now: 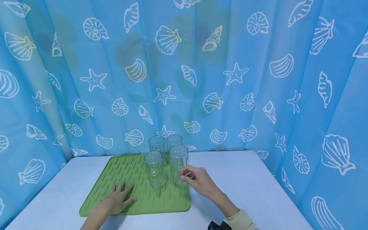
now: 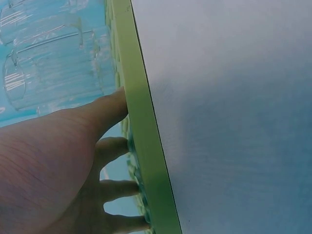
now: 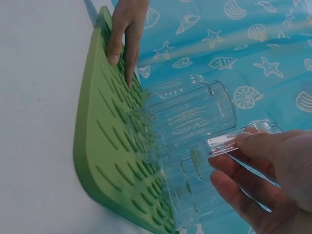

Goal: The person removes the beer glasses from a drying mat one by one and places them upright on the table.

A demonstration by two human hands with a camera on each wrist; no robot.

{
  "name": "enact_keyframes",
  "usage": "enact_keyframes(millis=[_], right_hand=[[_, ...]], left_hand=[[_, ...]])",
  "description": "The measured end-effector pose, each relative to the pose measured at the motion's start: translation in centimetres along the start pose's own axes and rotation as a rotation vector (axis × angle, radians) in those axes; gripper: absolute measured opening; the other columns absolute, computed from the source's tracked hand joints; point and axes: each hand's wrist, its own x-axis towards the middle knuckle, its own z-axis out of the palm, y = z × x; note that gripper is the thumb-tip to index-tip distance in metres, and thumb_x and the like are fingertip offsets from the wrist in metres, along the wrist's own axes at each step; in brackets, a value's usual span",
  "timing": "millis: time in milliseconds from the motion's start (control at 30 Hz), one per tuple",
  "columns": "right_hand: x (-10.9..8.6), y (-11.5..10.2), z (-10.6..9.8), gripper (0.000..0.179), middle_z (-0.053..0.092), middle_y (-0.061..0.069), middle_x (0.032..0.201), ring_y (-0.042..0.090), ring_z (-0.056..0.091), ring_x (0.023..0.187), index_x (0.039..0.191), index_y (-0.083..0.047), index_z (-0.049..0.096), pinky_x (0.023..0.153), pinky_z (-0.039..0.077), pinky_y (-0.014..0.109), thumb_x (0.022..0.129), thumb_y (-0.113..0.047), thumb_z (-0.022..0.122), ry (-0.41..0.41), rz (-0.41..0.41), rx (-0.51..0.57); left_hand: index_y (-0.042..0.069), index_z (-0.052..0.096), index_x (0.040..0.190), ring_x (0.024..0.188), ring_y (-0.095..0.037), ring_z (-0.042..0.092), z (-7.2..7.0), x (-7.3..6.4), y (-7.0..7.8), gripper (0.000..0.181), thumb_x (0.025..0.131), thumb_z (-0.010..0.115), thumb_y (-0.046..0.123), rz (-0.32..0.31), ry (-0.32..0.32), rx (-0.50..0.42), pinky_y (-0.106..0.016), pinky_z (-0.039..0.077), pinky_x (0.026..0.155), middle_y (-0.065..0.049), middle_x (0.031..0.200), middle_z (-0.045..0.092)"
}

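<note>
A green ridged drying mat lies on the white table. Several clear glass mugs stand grouped on its right half: a front left mug, a front right mug, and two behind them, the back left mug and the back right mug. With thumb and fingers, my right hand pinches the handle of the front right mug, which stands upright. My left hand rests on the mat's front left part, fingers spread, its tips pressing the ridges.
The white table extends around the mat on both sides. Behind it and along both sides hangs a blue curtain with white seashell prints, close to the back mugs. A dark watch-like band sits by my right sleeve.
</note>
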Motion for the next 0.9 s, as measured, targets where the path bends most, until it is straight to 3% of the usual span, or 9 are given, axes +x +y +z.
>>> enact_keyframes(millis=[133,333,900], right_hand=[[-0.2,-0.1,-0.4,0.008,0.074,0.003,0.094,0.017,0.073,0.081,0.102,-0.013,0.068,0.072,0.058,0.020,0.096,-0.016,0.064,0.002,0.005,0.003],[-0.2,-0.5,-1.1,0.008,0.074,0.002,0.093,0.006,0.071,0.078,0.102,-0.015,0.067,0.068,0.058,0.020,0.097,-0.017,0.063,0.022,0.007,-0.013],[0.0,-0.7,-2.1,0.007,0.073,0.005,0.095,0.005,0.069,0.075,0.103,-0.016,0.066,0.067,0.060,0.024,0.097,-0.018,0.062,0.041,-0.006,0.014]], left_hand=[[0.015,0.036,0.152,0.137,-0.064,0.020,0.1,0.0,0.2,0.081,0.092,0.048,0.068,0.006,-0.005,0.000,-0.089,0.022,0.091,-0.029,0.156,0.026],[0.014,0.036,0.152,0.138,-0.065,0.019,0.0,-0.1,0.2,0.081,0.092,0.048,0.067,0.008,-0.013,-0.014,-0.089,0.022,0.091,-0.030,0.156,0.025],[0.016,0.035,0.153,0.138,-0.063,0.020,-0.1,-0.1,0.2,0.079,0.093,0.046,0.066,-0.001,-0.009,0.012,-0.088,0.022,0.092,-0.029,0.156,0.026]])
